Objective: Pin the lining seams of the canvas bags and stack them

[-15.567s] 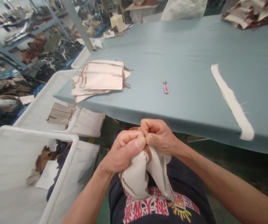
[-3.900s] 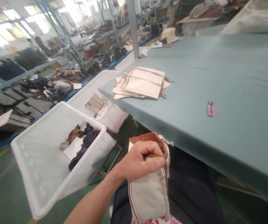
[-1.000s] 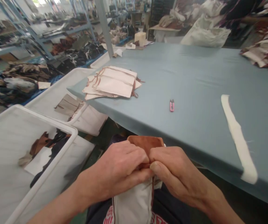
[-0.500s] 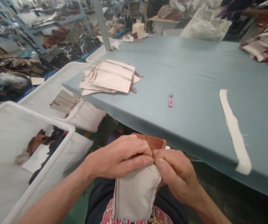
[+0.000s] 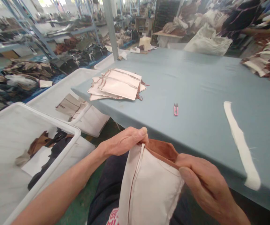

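Note:
I hold a cream cloth bag point(image 5: 149, 184) with a brown suede top edge over my lap, below the table's front edge. My left hand point(image 5: 125, 142) pinches the bag's upper left corner, fingers closed on the cloth. My right hand point(image 5: 202, 184) grips the upper right corner, thumb on top. The bag's mouth is stretched wide between the two hands. A brown seam line runs down the bag's front.
The blue-grey table point(image 5: 196, 81) carries a stack of finished cream bags point(image 5: 117, 87), small pink thread snips point(image 5: 175, 109), a white cloth strip point(image 5: 240, 143) and a fabric pile point(image 5: 266, 62) at far right. White bins point(image 5: 31, 150) with scraps stand at my left.
My hands were together at the bag's top; now they have moved apart, spreading the top edge wide. The bag has risen and its front panel faces me.

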A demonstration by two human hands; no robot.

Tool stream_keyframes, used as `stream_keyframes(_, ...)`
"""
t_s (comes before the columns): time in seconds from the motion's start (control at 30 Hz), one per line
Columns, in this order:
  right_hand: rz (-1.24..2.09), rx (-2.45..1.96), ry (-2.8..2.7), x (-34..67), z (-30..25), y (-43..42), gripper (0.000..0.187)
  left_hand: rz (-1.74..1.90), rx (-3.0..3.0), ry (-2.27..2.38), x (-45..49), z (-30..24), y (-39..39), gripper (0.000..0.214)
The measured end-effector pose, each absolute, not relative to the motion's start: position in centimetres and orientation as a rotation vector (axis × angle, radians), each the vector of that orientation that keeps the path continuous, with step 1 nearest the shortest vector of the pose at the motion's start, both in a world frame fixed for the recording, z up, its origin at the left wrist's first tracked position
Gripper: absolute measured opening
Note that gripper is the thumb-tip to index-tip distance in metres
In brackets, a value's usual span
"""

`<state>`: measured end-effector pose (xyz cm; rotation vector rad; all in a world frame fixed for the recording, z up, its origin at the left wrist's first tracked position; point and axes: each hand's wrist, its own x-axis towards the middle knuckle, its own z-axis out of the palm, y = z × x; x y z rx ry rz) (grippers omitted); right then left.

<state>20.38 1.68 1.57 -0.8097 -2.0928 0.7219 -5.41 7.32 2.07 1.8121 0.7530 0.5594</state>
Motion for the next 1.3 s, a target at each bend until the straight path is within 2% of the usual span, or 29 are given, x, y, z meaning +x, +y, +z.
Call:
stream_keyframes(0.17,0.666,-1.019,-2.090,21.6,-1.0,2.0,0.026,0.525,1.713,0.709,-5.2,2.8,6.6,0.070)
stream_keyframes(0.33,0.661,-1.088,-2.069,20.9,-4.4,2.9,0.033,0.507,1.709,0.561,-4.0,4.3,6.1,0.036)
stream_keyframes(0.43,0.673,-1.097,-2.059,20.6,-4.7,3.2,0.035,0.496,1.669,0.599,-3.9,4.7,5.8,0.014)
stream_keyframes(0.5,0.709,-1.067,-2.064,20.6,-4.1,3.2,0.034,0.504,1.668,0.641,-4.1,4.8,5.5,0.008)
stream_keyframes(0.73,0.795,-0.777,-2.054,19.3,0.3,2.9,0.022,0.636,1.828,0.607,-4.0,5.2,4.7,0.009)
stream_keyframes(0.9,0.806,-0.730,-2.047,17.4,2.4,2.6,0.035,0.684,1.931,0.594,-3.8,5.4,4.2,0.011)
stream_keyframes(1.13,0.950,-0.785,-2.042,17.2,2.7,2.1,0.025,0.726,1.946,0.630,-3.7,5.5,3.3,0.011)
stream_keyframes(1.3,1.168,-0.797,-1.968,17.0,1.8,2.3,0.029,0.725,1.813,0.580,-3.6,5.0,3.8,0.012)
